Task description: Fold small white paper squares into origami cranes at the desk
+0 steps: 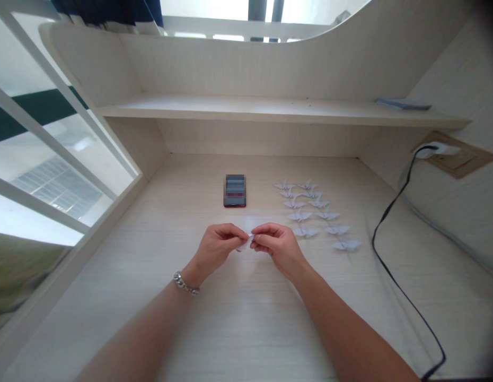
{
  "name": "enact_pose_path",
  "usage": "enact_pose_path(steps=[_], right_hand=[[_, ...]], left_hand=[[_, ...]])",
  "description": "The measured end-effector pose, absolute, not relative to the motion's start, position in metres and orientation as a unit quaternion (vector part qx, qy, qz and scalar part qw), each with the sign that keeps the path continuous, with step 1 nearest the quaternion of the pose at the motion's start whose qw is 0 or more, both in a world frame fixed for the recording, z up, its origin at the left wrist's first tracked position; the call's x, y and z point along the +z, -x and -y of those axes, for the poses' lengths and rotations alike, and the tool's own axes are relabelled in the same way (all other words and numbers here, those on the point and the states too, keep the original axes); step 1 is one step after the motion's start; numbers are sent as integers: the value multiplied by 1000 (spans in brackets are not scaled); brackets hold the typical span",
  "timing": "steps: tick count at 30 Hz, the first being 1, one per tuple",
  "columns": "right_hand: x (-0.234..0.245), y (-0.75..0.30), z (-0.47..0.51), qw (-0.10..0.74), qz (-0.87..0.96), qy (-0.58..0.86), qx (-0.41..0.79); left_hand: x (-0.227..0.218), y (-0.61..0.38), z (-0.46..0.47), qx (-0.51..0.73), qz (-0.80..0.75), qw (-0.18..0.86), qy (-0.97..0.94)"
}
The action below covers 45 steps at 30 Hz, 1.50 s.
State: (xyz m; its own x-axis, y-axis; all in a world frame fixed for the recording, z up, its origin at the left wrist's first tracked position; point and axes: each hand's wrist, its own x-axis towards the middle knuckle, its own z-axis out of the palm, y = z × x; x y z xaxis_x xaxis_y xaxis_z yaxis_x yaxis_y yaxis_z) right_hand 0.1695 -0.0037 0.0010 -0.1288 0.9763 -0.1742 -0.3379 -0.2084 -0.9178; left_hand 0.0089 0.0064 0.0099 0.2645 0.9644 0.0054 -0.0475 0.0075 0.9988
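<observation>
Just above the pale wooden desktop [246, 329], the left hand [218, 246] and right hand [278, 248] meet, their fingertips pinching a small folded white paper [248, 241], partly hidden. Beyond, to the right, eleven finished-looking origami cranes [299, 216] lie in two staggered rows. Farther off sit a blurred phone [234, 190] and a black cable [384, 265] running to a wall socket [433, 151].

Phone [234, 190] and cranes [299, 216] on the table [246, 329]
The cranes lie in two rows right of the phone, a cable [397, 286] further right, a shelf [270, 109] behind.
</observation>
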Motion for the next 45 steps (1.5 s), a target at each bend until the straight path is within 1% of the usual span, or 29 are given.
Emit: enact_pose_path(steps=[6,14,19,23,30,37,45], right_hand=[[3,-171,4,495,366,412,672],[6,-178,3,464,365,395,704],[4,-175,3,455,395,435,669],[1,-174,2,448,420,447,651],[-2,-176,1,447,429,444,647],[2,-177,0,452,379,437,679],[-3,-177,1,456,423,429,655]], left_hand=[[13,-7,-6,443,-395,592,-545],[11,-5,-6,433,-392,582,-566],[12,-7,-5,414,-406,558,-593],[9,-7,-6,404,-406,561,-597],[6,-6,-8,392,-416,577,-583],[7,-6,-8,392,-436,568,-578],[7,-5,-8,391,-425,562,-593]])
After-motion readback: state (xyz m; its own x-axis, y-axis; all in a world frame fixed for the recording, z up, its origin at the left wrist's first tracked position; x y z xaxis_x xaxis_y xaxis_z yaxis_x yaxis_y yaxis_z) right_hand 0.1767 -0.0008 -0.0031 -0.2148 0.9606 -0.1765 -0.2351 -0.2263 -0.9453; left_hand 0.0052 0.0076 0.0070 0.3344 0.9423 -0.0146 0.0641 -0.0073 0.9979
